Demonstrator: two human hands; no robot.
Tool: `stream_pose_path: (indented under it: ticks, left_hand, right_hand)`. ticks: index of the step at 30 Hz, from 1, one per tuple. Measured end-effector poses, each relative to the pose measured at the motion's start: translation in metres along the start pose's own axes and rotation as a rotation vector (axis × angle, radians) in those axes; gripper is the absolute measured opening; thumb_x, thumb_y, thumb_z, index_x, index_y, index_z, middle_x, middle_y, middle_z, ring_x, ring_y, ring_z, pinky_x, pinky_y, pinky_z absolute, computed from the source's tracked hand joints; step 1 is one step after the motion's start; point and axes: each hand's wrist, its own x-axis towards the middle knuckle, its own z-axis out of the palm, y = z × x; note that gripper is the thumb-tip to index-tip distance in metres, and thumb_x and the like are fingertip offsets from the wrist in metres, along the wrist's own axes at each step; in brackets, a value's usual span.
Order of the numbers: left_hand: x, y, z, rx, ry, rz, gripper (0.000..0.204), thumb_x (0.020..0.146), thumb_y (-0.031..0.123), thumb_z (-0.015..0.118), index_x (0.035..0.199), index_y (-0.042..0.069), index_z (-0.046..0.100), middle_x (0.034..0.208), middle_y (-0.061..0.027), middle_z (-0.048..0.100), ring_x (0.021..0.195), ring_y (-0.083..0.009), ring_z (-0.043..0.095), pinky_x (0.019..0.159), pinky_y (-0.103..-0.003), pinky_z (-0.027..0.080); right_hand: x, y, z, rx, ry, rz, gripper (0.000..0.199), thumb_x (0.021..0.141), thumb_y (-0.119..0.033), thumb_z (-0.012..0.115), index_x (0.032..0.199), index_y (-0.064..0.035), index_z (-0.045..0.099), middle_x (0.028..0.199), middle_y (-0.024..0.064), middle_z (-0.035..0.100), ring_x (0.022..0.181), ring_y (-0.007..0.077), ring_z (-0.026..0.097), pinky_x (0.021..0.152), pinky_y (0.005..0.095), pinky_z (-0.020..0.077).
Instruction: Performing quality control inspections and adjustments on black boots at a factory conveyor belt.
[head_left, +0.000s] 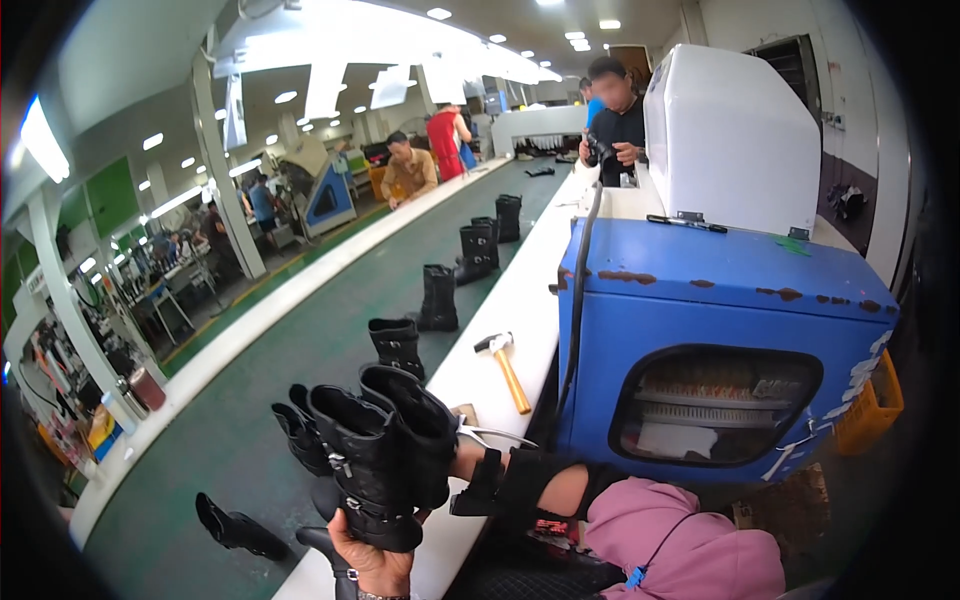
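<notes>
My left hand (372,562) is closed around the lower part of a black buckled ankle boot (352,455), thumb on its near side. Against it leans a second black boot (412,425), its open top facing up. My right hand (467,461) reaches in from the right beside the second boot. That boot hides its fingers, so its grip cannot be made out. Pale curved handles of a hand tool (490,434) show just above my right wrist; whether I hold them is unclear. Another black boot (325,545) lies below my left hand, partly covered.
A green conveyor belt (230,420) carries several black boots, including one lying on its side (240,530). On the white ledge rests a hammer (506,372). A blue machine (720,310) stands close on the right. Farther along, a person (615,130) handles a dark boot.
</notes>
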Motion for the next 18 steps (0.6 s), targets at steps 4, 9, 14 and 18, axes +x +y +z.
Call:
stream_pose_path:
  ticks: [4, 9, 14, 18]
  left_hand:
    - [0.005, 0.005, -0.012, -0.1, -0.013, 0.023, 0.073, 0.076, 0.051, 0.053, 0.137, 0.013, 0.042, 0.134, -0.0143, 0.049, 0.121, -0.0375, 0.047, 0.102, -0.061, 0.031]
    - [0.01, 0.006, -0.022, -0.192, 0.024, 0.104, 0.071, 0.076, 0.049, 0.054, 0.136, 0.012, 0.043, 0.133, -0.0124, 0.05, 0.122, -0.0346, 0.047, 0.103, -0.054, 0.034]
    - [-0.004, 0.022, -0.005, -0.119, 0.043, 0.193, 0.066, 0.075, 0.047, 0.055, 0.13, 0.011, 0.049, 0.131, -0.0113, 0.052, 0.123, -0.0319, 0.045, 0.105, -0.051, 0.033]
    - [-0.007, 0.026, 0.002, -0.188, -0.001, 0.167, 0.06, 0.078, 0.041, 0.055, 0.127, 0.007, 0.051, 0.127, -0.0128, 0.055, 0.118, -0.032, 0.051, 0.103, -0.049, 0.036]
  right_hand:
    - [-0.006, -0.008, -0.002, -0.197, -0.032, 0.068, 0.046, 0.093, -0.043, 0.046, 0.119, -0.0072, 0.055, 0.1, 0.0077, 0.064, 0.085, 0.0109, 0.062, 0.077, 0.0236, 0.0499]
    - [-0.032, -0.011, 0.017, -0.211, 0.133, 0.051, 0.048, 0.099, -0.036, 0.034, 0.135, -0.0048, 0.042, 0.12, 0.0106, 0.055, 0.105, 0.0183, 0.055, 0.087, 0.0272, 0.0434]
    - [-0.056, -0.012, 0.042, -0.428, 0.113, -0.241, 0.056, 0.1, -0.041, 0.031, 0.144, -0.0061, 0.028, 0.136, 0.0108, 0.043, 0.112, 0.0205, 0.048, 0.093, 0.0291, 0.0382]
    - [-0.055, -0.008, 0.032, -0.504, 0.074, -0.334, 0.052, 0.1, -0.03, 0.038, 0.139, 0.0036, 0.029, 0.147, 0.0177, 0.026, 0.128, 0.0247, 0.035, 0.105, 0.0324, 0.0283]
